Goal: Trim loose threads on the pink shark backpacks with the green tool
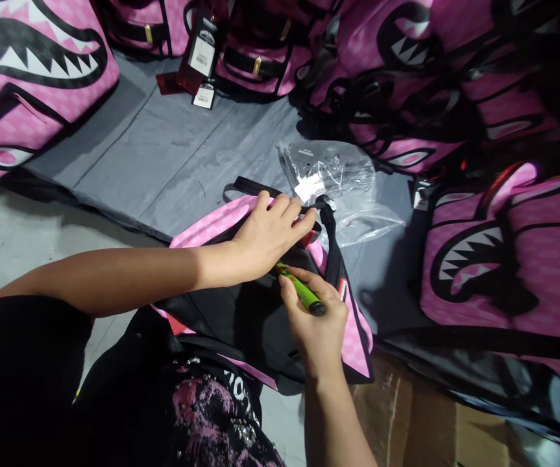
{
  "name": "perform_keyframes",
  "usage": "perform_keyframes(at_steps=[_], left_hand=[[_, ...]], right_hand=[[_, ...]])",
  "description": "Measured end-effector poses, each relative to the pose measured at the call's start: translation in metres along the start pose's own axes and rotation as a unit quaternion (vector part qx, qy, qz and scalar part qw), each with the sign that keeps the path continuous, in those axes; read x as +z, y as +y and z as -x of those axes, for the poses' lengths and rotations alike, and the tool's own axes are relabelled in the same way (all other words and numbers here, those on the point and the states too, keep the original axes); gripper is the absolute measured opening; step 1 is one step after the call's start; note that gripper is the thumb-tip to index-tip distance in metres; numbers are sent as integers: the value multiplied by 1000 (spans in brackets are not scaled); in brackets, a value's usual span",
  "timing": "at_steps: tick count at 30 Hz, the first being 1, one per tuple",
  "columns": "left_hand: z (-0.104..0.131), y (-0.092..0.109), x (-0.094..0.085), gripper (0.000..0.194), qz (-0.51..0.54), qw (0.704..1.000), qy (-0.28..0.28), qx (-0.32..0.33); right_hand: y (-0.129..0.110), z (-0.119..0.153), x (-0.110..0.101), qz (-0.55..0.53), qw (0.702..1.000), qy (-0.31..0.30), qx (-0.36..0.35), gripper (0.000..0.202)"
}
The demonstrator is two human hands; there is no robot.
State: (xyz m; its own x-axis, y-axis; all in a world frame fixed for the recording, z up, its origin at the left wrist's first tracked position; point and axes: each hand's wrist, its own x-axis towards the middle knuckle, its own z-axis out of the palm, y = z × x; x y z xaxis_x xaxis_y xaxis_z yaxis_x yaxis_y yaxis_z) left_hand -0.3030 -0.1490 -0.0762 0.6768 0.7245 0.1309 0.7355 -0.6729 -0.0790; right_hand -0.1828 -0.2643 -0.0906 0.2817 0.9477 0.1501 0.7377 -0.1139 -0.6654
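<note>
A pink and black bag [241, 324] lies in front of me, its black side facing up, part of it on the grey-covered surface and part toward my lap. My left hand [270, 233] rests on its far part, fingers spread and pressing on it. Close beside it, my right hand [316, 318] is closed around a green marker [303, 292] with a black end. The marker's tip is hidden under my left hand, so contact with the bag cannot be made out. A black strap [332, 237] runs along the bag's right side.
Beyond the bag lies a clear plastic bag [342, 175] on the grey cover [163, 149]. Pink bags with shark-mouth prints stand around, one at the left [26, 84] and one at the right [484, 259]. Hang tags [202, 55] dangle at the back. Cardboard [406, 415] shows lower right.
</note>
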Motion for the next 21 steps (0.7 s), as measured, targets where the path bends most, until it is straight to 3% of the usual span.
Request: perform_keyframes(at_steps=[12, 17, 21], left_hand=[[0, -2, 0, 60, -16, 1000, -4, 5], [-1, -2, -2, 63, -23, 999, -25, 8], [3, -2, -8, 65, -30, 999, -35, 10]], right_hand=[[-1, -3, 1, 9, 999, 1, -31, 17], [-1, -1, 2, -12, 1000, 15, -13, 19], [-1, 1, 1, -49, 999, -20, 4, 19]])
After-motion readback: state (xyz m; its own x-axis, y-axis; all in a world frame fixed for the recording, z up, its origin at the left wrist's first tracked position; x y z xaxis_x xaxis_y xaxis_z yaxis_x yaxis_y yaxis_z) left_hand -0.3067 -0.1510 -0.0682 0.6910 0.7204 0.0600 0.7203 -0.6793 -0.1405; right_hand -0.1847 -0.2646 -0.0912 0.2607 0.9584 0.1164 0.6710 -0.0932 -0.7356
